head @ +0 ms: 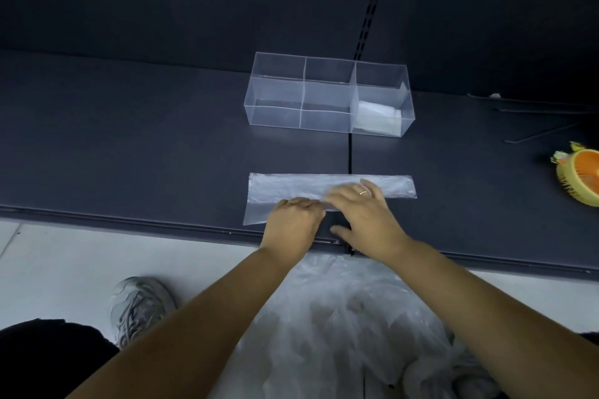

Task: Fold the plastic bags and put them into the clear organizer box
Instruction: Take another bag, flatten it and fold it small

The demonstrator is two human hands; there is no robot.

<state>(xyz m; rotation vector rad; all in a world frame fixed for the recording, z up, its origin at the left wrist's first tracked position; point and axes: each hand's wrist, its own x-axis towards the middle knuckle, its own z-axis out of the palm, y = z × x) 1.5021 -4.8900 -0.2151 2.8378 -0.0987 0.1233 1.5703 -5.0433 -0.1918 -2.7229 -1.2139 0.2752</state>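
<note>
A clear plastic bag (291, 186) lies flat on the dark shelf as a long strip, its near edge partly folded over. My left hand (293, 220) has its fingers curled on the bag's near edge. My right hand (366, 214) lies beside it, fingers straight and pressing the fold down. Behind them stands the clear organizer box (275, 97) with several compartments. A folded white bag (377, 116) sits in its front right compartment. A heap of loose plastic bags (340, 317) lies below the shelf edge between my forearms.
The dark shelf (129, 139) has a front lip and a seam running back to the box. An orange and yellow brush-like object (580, 175) sits at the far right. Thin dark rods (544, 107) lie at the back right. A grey shoe (139, 304) rests on the light floor.
</note>
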